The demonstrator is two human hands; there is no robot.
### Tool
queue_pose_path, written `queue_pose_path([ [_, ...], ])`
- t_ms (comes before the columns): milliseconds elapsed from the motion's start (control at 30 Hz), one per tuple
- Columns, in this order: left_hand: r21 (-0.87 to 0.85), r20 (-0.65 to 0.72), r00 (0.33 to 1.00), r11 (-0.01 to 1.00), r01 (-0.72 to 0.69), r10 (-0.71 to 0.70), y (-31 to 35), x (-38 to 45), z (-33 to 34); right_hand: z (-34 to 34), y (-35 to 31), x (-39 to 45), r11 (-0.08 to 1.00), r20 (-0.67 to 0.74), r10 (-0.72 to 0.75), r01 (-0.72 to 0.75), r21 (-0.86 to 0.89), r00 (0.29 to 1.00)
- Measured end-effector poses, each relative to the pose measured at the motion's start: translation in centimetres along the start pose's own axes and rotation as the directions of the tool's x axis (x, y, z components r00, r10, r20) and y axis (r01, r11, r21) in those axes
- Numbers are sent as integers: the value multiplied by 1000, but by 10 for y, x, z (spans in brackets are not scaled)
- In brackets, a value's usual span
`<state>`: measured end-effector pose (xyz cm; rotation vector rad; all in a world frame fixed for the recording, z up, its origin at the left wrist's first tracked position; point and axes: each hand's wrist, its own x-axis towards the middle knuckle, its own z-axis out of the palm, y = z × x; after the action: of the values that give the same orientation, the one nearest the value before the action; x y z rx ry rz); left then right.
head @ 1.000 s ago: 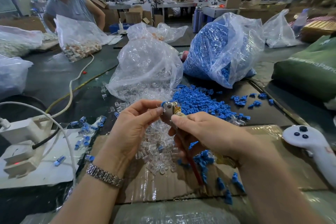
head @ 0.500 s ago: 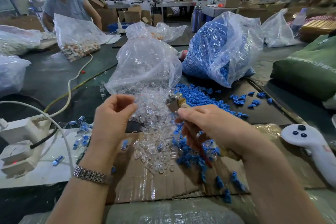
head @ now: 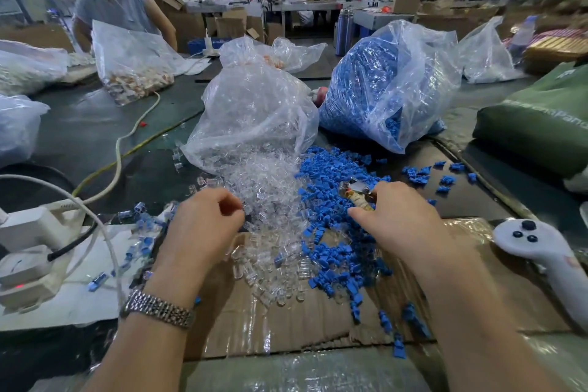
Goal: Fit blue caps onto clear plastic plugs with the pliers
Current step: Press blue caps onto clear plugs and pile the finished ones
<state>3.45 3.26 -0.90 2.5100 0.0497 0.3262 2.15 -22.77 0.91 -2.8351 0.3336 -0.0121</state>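
- The left hand [head: 203, 226] has its fingers curled, tips at the near edge of the heap of clear plastic plugs [head: 270, 200]; whether they pinch a plug is hard to tell, as the tips are blurred.
- The right hand [head: 404, 223] grips the one pair of pliers [head: 356, 189], whose metal head pokes out past the thumb, over the heap of blue caps [head: 337, 251].
- Two loose heaps lie side by side on the cardboard sheet [head: 286, 328], plugs left, caps right, too many to count.
- Behind them stand two bags: a clear bag of plugs [head: 254, 118] and a bag of blue caps [head: 388, 86].
- One white controller [head: 544, 251] lies right of the caps.
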Motion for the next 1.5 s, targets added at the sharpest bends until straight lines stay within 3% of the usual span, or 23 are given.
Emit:
queue_pose_path([
  [167,142,163,986,988,-59,35,2,0,10,7,-1,3,1000,27,-8,9,-17,1000],
  [767,124,88,995,990,-64,53,5,0,11,13,-4,2,1000,3,-29,29,-11,1000],
  [933,45,-12,998,997,-60,61,6,-3,7,9,-13,0,968,-112,-245,250,24,963],
  [1067,5,-80,994,998,-70,71,11,-5,6,10,-22,-5,897,13,-437,436,-65,900],
  [1233,-17,-80,994,997,-73,71,10,-3,8,16,-26,-5,858,83,-503,508,-72,860],
  [1333,-112,-48,997,992,-57,52,10,-1,8,17,-25,-4,853,92,-509,516,-86,856],
  [1400,-308,28,1000,951,10,-2,9,0,7,18,-25,-4,855,79,-505,510,-92,860],
  [1500,-639,258,964,738,215,-57,9,1,4,14,-19,-5,875,-35,-475,476,85,879],
])
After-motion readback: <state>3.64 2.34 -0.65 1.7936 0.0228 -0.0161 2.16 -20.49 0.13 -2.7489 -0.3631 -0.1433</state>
